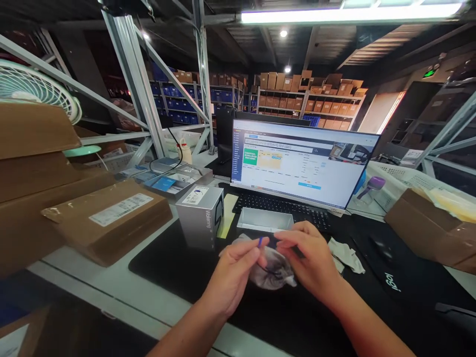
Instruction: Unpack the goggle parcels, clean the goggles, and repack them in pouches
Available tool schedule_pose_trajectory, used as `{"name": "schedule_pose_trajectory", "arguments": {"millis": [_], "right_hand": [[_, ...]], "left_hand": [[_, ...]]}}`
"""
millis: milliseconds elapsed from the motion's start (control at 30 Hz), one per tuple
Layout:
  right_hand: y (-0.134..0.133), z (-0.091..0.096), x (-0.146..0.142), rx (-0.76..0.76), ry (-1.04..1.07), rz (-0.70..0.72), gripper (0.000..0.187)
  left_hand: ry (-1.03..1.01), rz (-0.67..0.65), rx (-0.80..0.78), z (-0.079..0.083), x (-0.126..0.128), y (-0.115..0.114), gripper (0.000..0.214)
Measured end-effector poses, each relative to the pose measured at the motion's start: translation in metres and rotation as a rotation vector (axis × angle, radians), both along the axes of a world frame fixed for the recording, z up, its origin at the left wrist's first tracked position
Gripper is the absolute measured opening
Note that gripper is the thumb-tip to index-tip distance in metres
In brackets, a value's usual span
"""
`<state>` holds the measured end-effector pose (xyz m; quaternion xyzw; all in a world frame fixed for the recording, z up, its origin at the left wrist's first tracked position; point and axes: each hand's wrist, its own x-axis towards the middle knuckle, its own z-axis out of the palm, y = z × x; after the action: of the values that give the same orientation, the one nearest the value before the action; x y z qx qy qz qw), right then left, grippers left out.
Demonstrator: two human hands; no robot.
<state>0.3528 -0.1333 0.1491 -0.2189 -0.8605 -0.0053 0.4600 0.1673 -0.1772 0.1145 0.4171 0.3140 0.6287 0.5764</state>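
Over the black desk mat point(178, 263), both of my hands work on a crumpled clear plastic bag point(273, 270). My left hand point(232, 272) pinches a small blue piece point(260, 241) at the bag's top between thumb and forefinger. My right hand point(310, 258) is closed on the bag's right side, fingers curled over it. Just behind the hands lies a shallow white open tray point(265, 219), and a grey product box point(202, 214) stands upright to the left.
A monitor point(301, 161) and black keyboard point(282, 204) stand behind the tray. Brown cartons point(107, 218) stack at the left, another carton point(431, 228) at the right. A crumpled white wrapper point(345, 254) and a black mouse point(383, 248) lie on the mat. A white fan point(37, 89) sits far left.
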Motion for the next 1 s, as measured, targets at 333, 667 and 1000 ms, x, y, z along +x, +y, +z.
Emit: {"name": "schedule_pose_trajectory", "arguments": {"millis": [333,667,1000], "right_hand": [[-0.014,0.02,0.002,0.04,-0.462,0.237,0.035],[-0.001,0.016,0.013,-0.344,-0.38,0.339,0.034],[0.015,-0.007,-0.008,-1.17,0.394,0.353,0.033]], "left_hand": [[0.541,-0.594,0.028,0.028,-0.029,0.024,0.033],[0.88,-0.492,0.138,0.035,-0.023,0.031,0.031],[1.252,0.448,0.887,-0.003,-0.005,0.017,0.022]]}}
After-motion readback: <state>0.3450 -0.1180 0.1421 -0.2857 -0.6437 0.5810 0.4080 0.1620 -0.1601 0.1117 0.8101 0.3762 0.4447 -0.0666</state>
